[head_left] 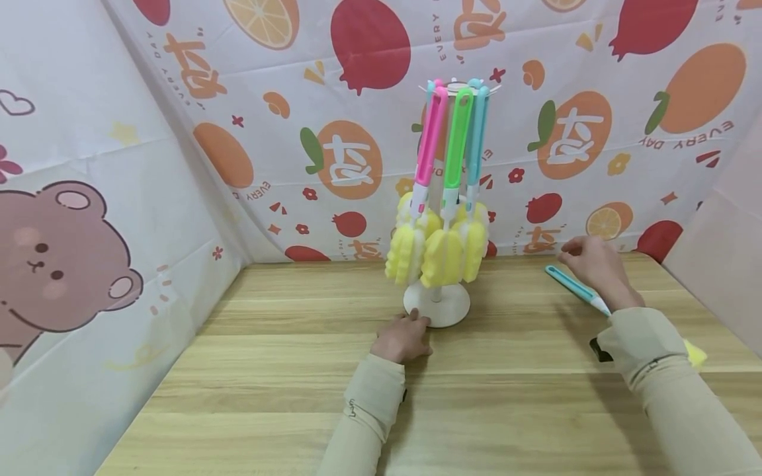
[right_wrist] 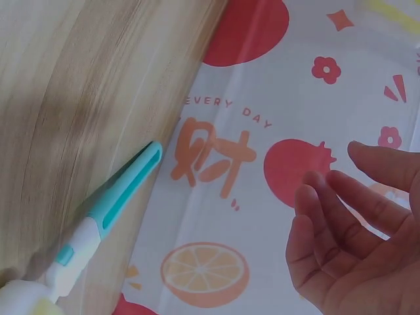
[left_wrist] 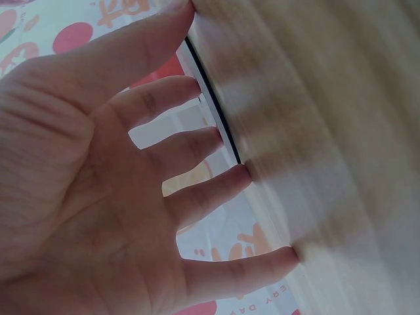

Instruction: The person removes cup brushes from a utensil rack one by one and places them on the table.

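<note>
A white stand (head_left: 437,312) carries several sponge cup brushes hung by their handles, among them a pink-handled brush (head_left: 431,139), a green-handled brush (head_left: 457,142) and a blue-handled brush (head_left: 478,132), with yellow sponge heads low down. My left hand (head_left: 402,338) rests with spread fingers at the front left of the round base; its fingertips touch down in the left wrist view. Another blue-handled brush (head_left: 573,285) lies on the table at the right, its sponge partly hidden by my sleeve. Just above that handle, my right hand (head_left: 598,268) hovers with loosely bent fingers, holding nothing.
The wooden table (head_left: 268,370) reaches back to a fruit-printed cloth (head_left: 256,158). A white cloth with a printed bear (head_left: 71,258) hangs at the left, and a pale cloth (head_left: 726,231) stands at the right edge.
</note>
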Action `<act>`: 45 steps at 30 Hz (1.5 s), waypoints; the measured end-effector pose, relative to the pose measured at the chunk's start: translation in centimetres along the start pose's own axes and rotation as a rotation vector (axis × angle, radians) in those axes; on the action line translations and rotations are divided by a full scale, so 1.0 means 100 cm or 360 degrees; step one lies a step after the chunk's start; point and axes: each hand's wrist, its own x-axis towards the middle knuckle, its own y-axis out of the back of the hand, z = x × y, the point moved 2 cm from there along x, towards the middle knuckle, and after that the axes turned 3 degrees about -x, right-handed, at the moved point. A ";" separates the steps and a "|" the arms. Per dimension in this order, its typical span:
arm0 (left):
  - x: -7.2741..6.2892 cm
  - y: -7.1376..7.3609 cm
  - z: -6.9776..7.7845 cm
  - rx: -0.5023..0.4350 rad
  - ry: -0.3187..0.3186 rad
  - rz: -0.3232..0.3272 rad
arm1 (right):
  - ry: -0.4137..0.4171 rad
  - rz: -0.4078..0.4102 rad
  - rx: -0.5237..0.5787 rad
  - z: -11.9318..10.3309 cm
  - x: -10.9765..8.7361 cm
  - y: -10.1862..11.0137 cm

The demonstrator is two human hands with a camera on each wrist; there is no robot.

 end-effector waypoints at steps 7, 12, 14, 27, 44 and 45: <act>0.000 0.000 -0.001 0.0007 -0.0006 0.0016 | 0.0007 0.0044 -0.0006 0.000 0.000 -0.002; -0.001 0.000 -0.001 0.0010 -0.0002 0.0018 | 0.0049 0.0079 -0.0037 -0.003 0.002 0.000; -0.001 0.000 -0.001 0.0009 -0.0003 0.0017 | 0.0072 0.0090 -0.0039 -0.005 0.002 0.001; 0.002 -0.001 0.000 0.0016 0.0007 0.0006 | 0.0110 0.0118 0.0011 -0.026 0.002 0.008; 0.002 0.000 0.000 0.0014 0.0008 0.0020 | 0.0204 0.0149 0.0084 -0.052 -0.001 0.012; 0.001 0.000 0.000 0.0013 0.0010 0.0019 | 0.0200 0.0144 0.0095 -0.054 -0.001 0.012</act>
